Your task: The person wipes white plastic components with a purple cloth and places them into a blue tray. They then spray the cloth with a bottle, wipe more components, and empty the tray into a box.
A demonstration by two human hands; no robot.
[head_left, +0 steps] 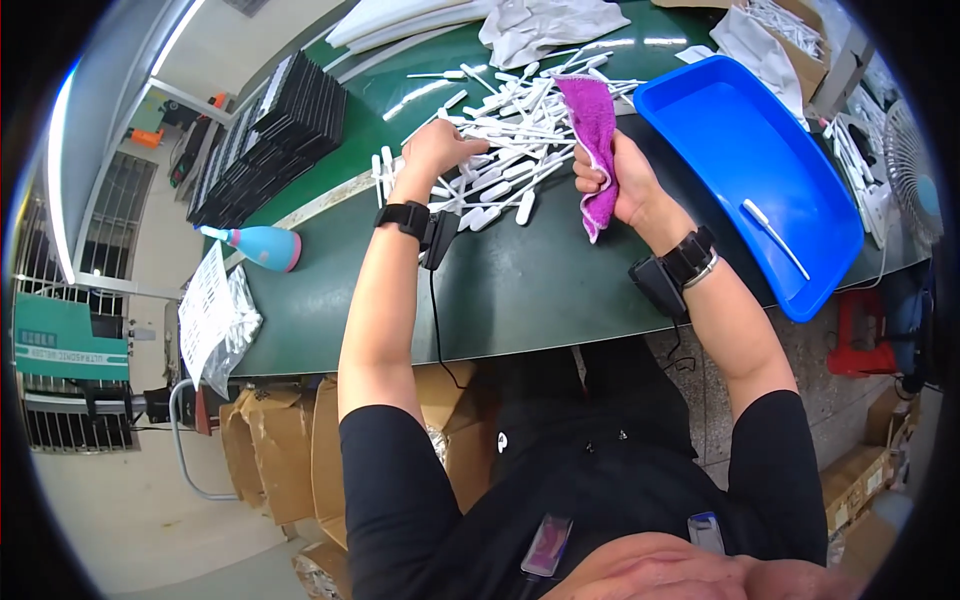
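Right grip [634,182] round purple cloth [592,112], left grip [436,150] among white droppers [519,170], hold unclear, one dropper [776,237] in blue tray [735,130].

Sticks [519,170]: white, thick-ended, loosely heaped at crossing angles. Cloth [592,108]: purple, pale-edged, creased, elongated, at heap's right side.

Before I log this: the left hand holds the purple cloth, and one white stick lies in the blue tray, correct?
Not quite: the head view shows the right hand holding the purple cloth. One white stick lies in the blue tray.
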